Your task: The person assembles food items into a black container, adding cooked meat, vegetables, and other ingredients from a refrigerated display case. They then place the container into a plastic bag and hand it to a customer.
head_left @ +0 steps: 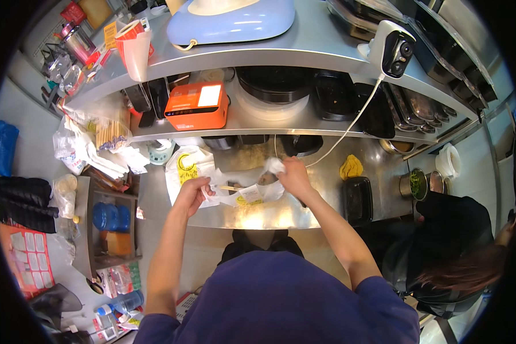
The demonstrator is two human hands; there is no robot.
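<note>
A white paper bag with yellow print [249,196] is held over the steel counter between my hands. My left hand [194,194] is closed, its fingers pinching the bag's left edge. A pale stick [230,187] shows at the bag's mouth beside those fingers; what it belongs to is mostly hidden. My right hand [294,176] is closed on a crumpled white piece [275,165] at the bag's upper right, blurred, seemingly part of the same paper. Another white paper bag with yellow print [184,170] lies flat on the counter, just beyond my left hand.
An orange label printer [197,106] and black trays [333,94] fill the shelf above the counter. Right of my hands are a yellow cloth [351,167] and a black tray [358,200]. Wooden sticks [110,135] stand at left. A person in black [453,241] is close by on the right.
</note>
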